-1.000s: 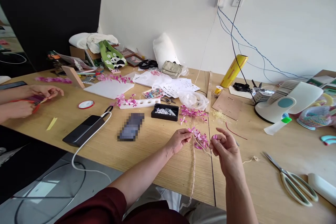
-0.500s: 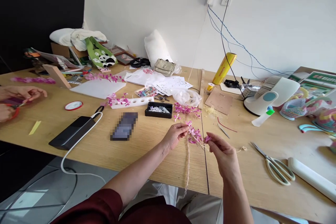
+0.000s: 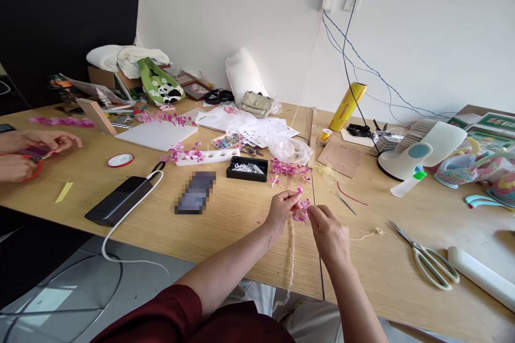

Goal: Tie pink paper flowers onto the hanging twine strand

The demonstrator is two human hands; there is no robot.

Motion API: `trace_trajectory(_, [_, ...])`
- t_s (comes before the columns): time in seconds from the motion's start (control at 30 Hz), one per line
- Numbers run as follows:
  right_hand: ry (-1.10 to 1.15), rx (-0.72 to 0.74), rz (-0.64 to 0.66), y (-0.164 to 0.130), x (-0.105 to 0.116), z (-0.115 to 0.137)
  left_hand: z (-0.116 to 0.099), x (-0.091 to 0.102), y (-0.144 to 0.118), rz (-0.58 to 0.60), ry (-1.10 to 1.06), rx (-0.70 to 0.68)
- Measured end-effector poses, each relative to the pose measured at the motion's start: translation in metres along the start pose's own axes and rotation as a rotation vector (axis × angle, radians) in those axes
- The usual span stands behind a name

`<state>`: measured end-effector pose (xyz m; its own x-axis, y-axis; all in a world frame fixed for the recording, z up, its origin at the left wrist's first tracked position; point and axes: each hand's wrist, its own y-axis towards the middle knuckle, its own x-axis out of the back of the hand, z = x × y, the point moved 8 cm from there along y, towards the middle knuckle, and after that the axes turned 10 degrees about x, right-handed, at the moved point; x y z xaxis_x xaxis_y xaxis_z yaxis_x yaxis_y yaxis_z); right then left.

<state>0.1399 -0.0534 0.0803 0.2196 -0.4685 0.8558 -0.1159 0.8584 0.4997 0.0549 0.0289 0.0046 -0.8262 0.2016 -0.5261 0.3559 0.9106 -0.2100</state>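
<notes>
Left hand (image 3: 282, 207) and right hand (image 3: 328, 233) both pinch 1 pink flower sprig (image 3: 301, 209) on twine (image 3: 291, 257), just before the black tray (image 3: 247, 169).

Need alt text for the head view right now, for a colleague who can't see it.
Both hands meet over a wooden table: the left hand and right hand pinch a cluster of pink flowers on a twine cord that hangs over the table edge. Scissors lie to the right.
</notes>
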Motion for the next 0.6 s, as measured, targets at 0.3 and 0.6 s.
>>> trace_trajectory(0.3, [-0.093,0.046,0.108,0.002,-0.027,0.001,0.010,-0.003,-0.001,0.016,-0.093,0.065])
trace_trajectory(0.6, [0.045,0.102,0.183,0.012,-0.012,0.001,0.005,-0.001,0.002,0.018,0.169,-0.056])
